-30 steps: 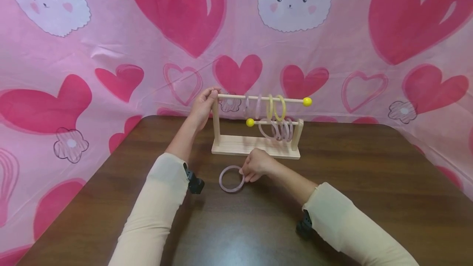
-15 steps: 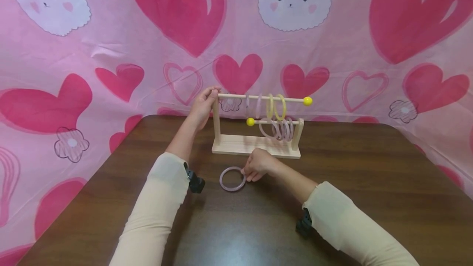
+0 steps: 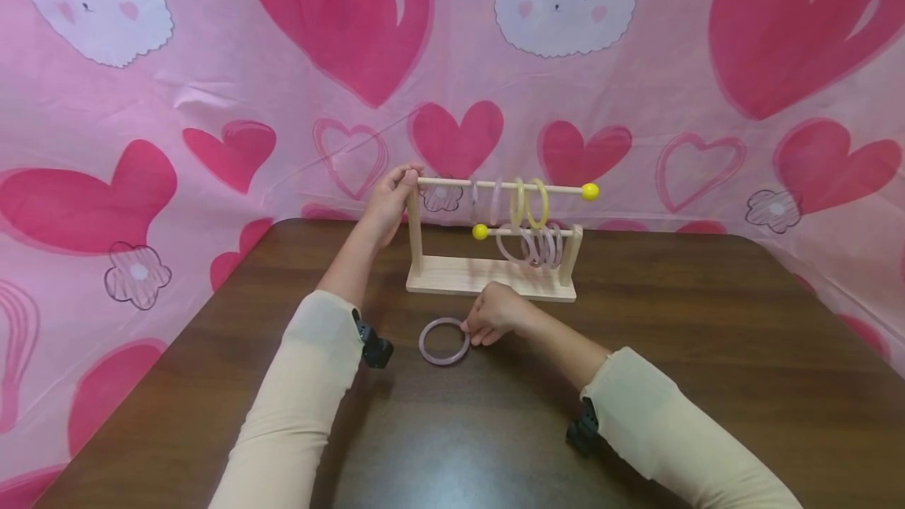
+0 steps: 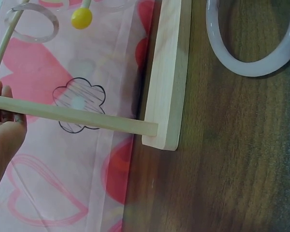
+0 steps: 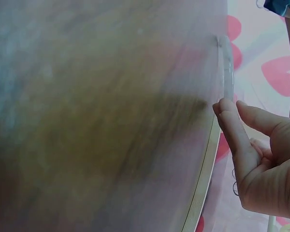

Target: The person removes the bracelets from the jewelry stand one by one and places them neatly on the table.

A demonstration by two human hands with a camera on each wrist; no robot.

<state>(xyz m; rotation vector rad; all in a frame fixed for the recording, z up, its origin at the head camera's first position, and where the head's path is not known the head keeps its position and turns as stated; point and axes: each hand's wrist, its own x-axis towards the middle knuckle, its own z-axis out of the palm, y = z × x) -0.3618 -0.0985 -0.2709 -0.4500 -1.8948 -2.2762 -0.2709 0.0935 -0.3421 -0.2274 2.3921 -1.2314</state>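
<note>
In the head view, my left hand [image 3: 387,206] grips the top of the left post of a wooden stand [image 3: 488,277]. The left wrist view has that hand [image 4: 5,140] at the far left, with fingers behind the post [image 4: 72,114]. My right hand [image 3: 498,314] pinches the right edge of a lilac bangle [image 3: 422,344] lying at the table, in front of the stand. Thumb and fingertips meet at the bangle's rim [image 5: 227,67] in the right wrist view. Two yellow bangles [image 3: 545,206] and two pale ones hang on the upper rod; several lilac bangles [image 3: 556,248] hang on the lower.
Yellow balls cap the upper rod [image 3: 590,192] on its right end and the lower rod [image 3: 481,232] on its left. The brown wooden table [image 3: 672,320] reaches back to a pink cloth [image 3: 452,77] printed with hearts. A small black camera sits on each wrist.
</note>
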